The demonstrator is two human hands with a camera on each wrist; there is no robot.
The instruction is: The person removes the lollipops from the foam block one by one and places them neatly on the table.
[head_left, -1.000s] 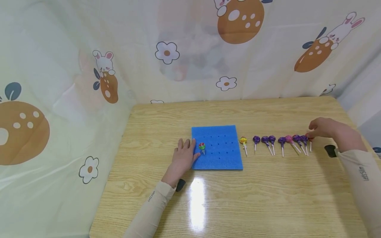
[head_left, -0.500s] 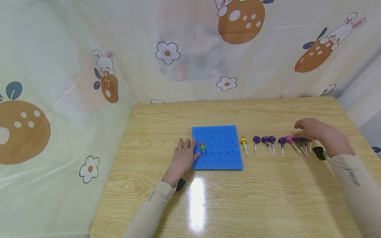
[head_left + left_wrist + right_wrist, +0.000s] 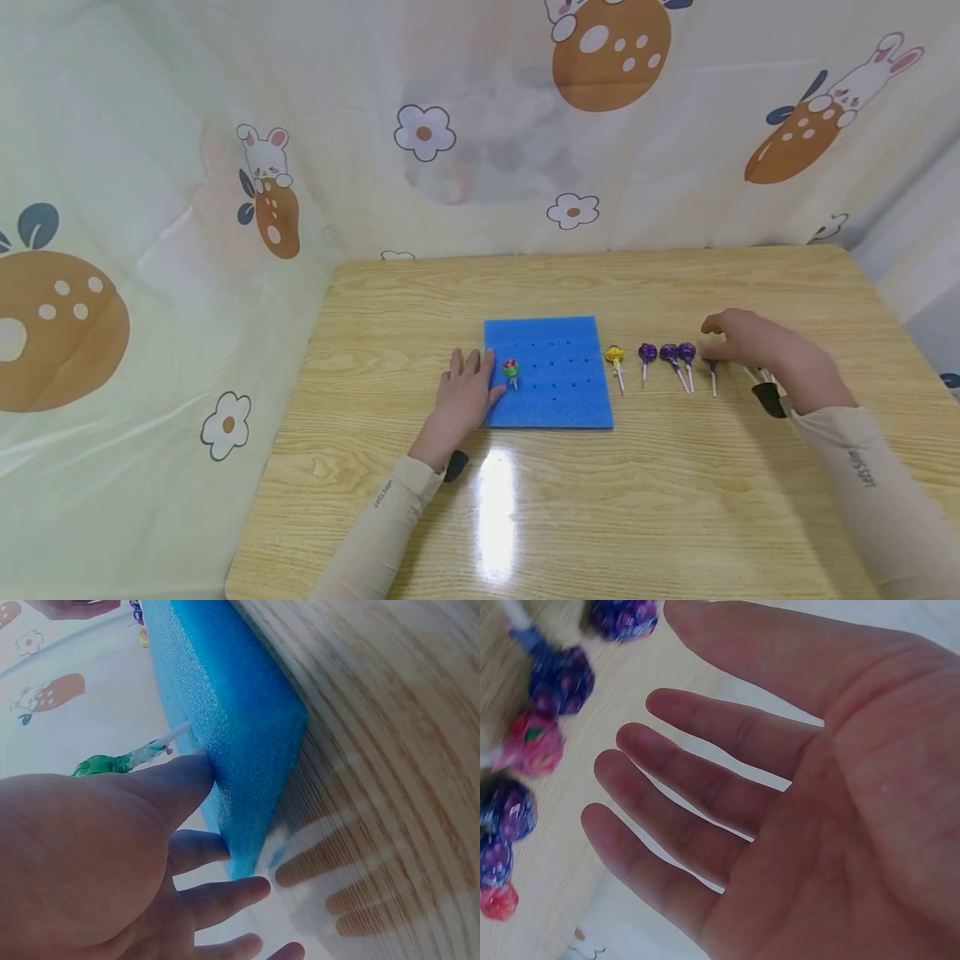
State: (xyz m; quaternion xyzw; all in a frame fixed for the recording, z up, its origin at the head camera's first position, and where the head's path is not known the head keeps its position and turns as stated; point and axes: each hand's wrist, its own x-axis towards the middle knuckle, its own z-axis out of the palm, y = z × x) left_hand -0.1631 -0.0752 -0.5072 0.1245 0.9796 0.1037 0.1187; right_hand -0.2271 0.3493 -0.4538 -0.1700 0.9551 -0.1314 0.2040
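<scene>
A blue foam board (image 3: pixel 577 408) with rows of small holes lies on the table. One green-and-red lollipop (image 3: pixel 511 368) stands upright in it, its stick sunk in the foam. My left hand (image 3: pixel 462 396) rests along the board's left edge, thumb on the foam beside that stick, fingers spread. Over the row of lollipops right of the board hovers my right hand (image 3: pixel 772 350), holding nothing, fingers extended in the right wrist view. Below it are several purple lollipops (image 3: pixel 562 679), a pink lollipop (image 3: pixel 536 742) and a red lollipop (image 3: pixel 499 901), partly hidden in the head view.
Nearest the board lies a yellow lollipop (image 3: pixel 614 357), then several purple lollipops (image 3: pixel 669 355), sticks toward me. The wooden table (image 3: pixel 390 317) ends at a patterned curtain (image 3: pixel 480 208) behind and on the left. Light glares on the table's front part.
My right hand has moved left along the lollipop row, from the red one at the far right end to above the purple and pink ones. My left hand has not moved.
</scene>
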